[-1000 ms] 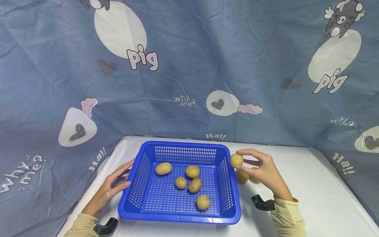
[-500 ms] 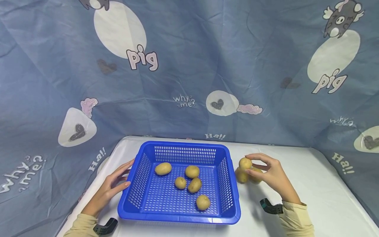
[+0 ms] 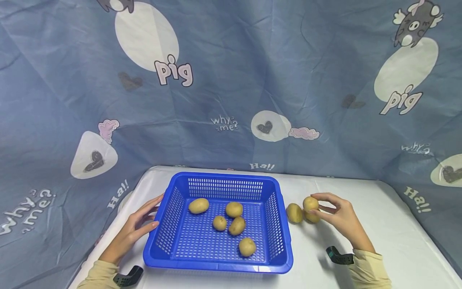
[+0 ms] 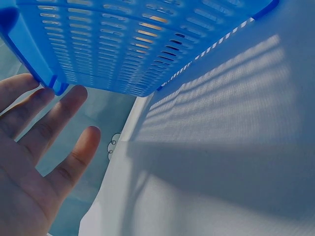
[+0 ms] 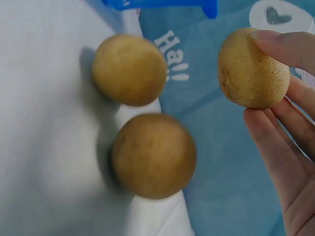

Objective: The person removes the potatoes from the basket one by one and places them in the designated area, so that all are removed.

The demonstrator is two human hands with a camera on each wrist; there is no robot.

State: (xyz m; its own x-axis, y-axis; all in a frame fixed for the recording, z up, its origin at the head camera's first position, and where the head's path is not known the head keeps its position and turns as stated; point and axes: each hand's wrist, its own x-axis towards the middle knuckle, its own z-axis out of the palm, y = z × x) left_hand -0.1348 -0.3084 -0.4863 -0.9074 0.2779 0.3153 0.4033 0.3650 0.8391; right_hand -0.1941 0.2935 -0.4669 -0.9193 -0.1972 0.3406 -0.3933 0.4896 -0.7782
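Note:
My right hand [image 3: 338, 214] pinches a round potato [image 5: 253, 69] between thumb and fingertips, right of the basket. In the right wrist view the potato is raised above the white table. Two more potatoes lie below it: one [image 3: 294, 213] beside the basket wall and another [image 5: 154, 156] partly hidden behind the held potato in the head view. A blue perforated plastic basket [image 3: 216, 265] stands in the middle with several potatoes inside, among them an oval one [image 3: 199, 206] at the left. My left hand [image 4: 44, 142] has its fingers spread, fingertips at the basket's left rim.
A white cloth covers the table [image 3: 364, 224]. Behind it hangs a blue curtain [image 3: 231, 152] with pig prints and lettering. A black band [image 3: 339, 255] sits on the right wrist and another black band [image 3: 128, 277] on the left.
My right hand has moved right, away from the basket's right rim, with the potato still pinched. The left hand and the basket have stayed in place.

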